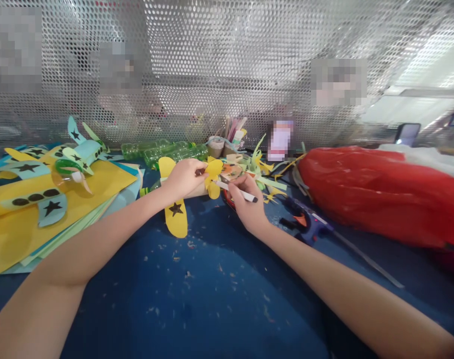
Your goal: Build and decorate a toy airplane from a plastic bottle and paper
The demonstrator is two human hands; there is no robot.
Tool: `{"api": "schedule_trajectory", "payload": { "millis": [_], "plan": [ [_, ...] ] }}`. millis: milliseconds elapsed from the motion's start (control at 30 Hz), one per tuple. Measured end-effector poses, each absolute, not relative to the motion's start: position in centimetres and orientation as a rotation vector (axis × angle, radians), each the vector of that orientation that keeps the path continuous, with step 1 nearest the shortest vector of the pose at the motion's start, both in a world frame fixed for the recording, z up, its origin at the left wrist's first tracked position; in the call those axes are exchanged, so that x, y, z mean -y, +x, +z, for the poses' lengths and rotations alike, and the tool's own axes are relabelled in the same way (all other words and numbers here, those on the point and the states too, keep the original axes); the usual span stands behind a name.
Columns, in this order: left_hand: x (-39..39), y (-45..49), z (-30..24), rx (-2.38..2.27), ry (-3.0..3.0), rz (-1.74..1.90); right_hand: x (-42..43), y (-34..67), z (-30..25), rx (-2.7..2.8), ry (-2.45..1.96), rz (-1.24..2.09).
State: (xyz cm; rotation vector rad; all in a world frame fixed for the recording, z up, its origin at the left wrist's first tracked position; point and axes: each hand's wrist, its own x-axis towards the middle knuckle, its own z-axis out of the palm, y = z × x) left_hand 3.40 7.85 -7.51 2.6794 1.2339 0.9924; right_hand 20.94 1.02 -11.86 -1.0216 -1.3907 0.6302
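My left hand is closed around the body of a toy plane made of paper, steadying it just above the blue table. Its yellow wing bears a black star, and yellow tail pieces stick out to the right of my fingers. Pinched in my right hand is a white marker with a black end, its tip at the yellow tail. My fingers hide much of the plane's body.
Finished-looking paper planes lie on yellow and blue sheets at left. Green plastic bottles, a pot of pens and paper scraps sit behind. A glue gun and a red bag are at right.
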Motion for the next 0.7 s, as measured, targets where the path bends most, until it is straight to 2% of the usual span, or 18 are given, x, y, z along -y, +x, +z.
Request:
{"api": "schedule_trajectory", "payload": {
  "millis": [433, 700],
  "plan": [
    [-7.59, 3.49, -7.26, -1.249, 2.660, 0.945, -1.21, 20.85, -12.37, 1.439, -1.005, 0.711],
    [-7.56, 3.56, -7.16, -1.246, 2.634, 0.948, -1.46, 20.98, -12.62, 1.418, -1.032, 0.645]
  ]
}}
